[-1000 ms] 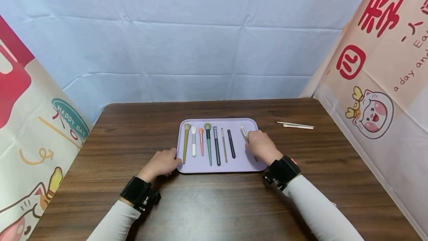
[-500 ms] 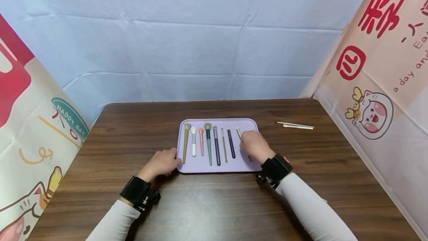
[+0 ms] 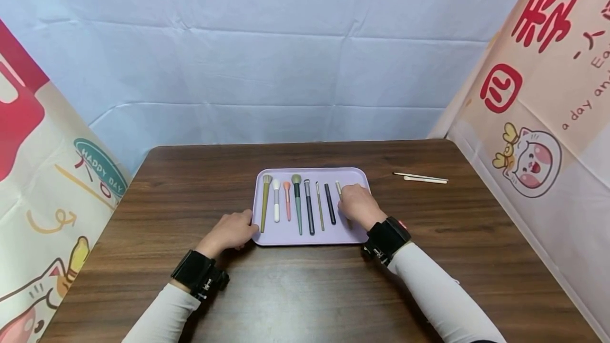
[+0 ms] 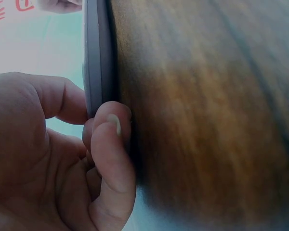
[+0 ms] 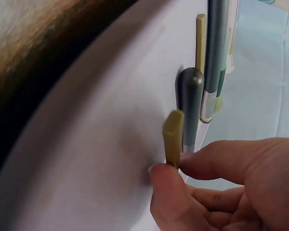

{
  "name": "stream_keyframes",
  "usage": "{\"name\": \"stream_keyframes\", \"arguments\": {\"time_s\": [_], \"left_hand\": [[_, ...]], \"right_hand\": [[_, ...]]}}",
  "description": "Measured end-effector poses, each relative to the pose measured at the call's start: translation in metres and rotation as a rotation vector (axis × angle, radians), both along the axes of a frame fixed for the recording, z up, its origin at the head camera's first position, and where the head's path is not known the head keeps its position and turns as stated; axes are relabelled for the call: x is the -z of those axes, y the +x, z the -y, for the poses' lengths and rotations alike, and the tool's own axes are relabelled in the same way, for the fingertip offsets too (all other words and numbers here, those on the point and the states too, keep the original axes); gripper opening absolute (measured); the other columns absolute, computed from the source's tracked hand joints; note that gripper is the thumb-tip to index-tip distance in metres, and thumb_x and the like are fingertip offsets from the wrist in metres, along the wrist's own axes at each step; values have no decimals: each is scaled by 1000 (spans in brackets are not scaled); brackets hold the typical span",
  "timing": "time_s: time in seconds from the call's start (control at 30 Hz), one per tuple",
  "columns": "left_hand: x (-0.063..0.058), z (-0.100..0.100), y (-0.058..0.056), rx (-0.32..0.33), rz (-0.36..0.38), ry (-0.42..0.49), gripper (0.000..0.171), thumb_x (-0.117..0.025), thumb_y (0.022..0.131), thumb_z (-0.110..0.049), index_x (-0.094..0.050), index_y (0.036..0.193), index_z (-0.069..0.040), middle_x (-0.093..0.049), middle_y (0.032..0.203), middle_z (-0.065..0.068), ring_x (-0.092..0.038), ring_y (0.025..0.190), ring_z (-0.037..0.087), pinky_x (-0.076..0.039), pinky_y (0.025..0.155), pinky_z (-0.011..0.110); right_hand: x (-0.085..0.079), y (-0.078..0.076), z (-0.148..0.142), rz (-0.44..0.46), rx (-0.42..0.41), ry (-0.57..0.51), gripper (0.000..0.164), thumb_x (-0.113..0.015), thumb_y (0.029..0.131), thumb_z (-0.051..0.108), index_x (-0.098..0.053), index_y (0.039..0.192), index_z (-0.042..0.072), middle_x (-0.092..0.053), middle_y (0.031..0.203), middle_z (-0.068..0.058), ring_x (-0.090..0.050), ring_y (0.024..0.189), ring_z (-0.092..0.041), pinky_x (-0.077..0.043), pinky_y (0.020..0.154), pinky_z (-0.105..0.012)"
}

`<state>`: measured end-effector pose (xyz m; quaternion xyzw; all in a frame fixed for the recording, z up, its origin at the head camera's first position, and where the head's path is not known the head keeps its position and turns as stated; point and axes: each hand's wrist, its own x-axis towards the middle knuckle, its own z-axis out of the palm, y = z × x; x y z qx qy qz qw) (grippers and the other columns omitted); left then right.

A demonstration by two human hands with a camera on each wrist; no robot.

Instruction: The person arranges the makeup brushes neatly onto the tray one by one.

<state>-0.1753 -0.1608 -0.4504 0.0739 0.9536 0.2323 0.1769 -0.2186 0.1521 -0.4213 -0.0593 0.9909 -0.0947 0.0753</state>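
A lilac tray (image 3: pixel 310 240) lies on the wooden table, bearing a row of several makeup brushes side by side. At its near left corner my left hand (image 3: pixel 233 231) pinches the rim; the left wrist view shows thumb and fingers about the tray's edge (image 4: pixel 97 53). Over the tray's right part, my right hand (image 3: pixel 357 205) pinches a slim olive-handled makeup brush (image 5: pixel 172 137) between thumb and finger. Its pale head (image 3: pixel 338 187) shows beyond the knuckles, while the hand hides its middle. Just left of it lies a black-handled brush (image 3: pixel 330 204), its rounded end near my fingers.
Two thin white-handled brushes (image 3: pixel 425 179) lie on the table to the right of the tray. Other brushes on the tray include a green-headed one (image 3: pixel 297 202), a pink one (image 3: pixel 287 201) and a white one (image 3: pixel 276 201). Cloth hangs behind and at both sides.
My right hand has moved left across the tray with the olive brush, bringing it closer to the black one. My left hand has stayed on the tray's corner.
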Motion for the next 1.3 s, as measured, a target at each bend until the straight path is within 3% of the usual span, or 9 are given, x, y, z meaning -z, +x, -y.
{"name": "stream_keyframes", "arguments": {"time_s": [1.3], "left_hand": [[-2, -1, 2, 13, -23, -10, 20, -56, 95, -23, -59, 102, -5, -60, 61, 4, -58, 49, 17, -43, 49, 30]], "right_hand": [[3, -5, 2, 16, 10, 4, 23, -59, 91, 11, -59, 68, 7, -62, 73, -12, -60, 65, -24, -49, 57, -36]]}}
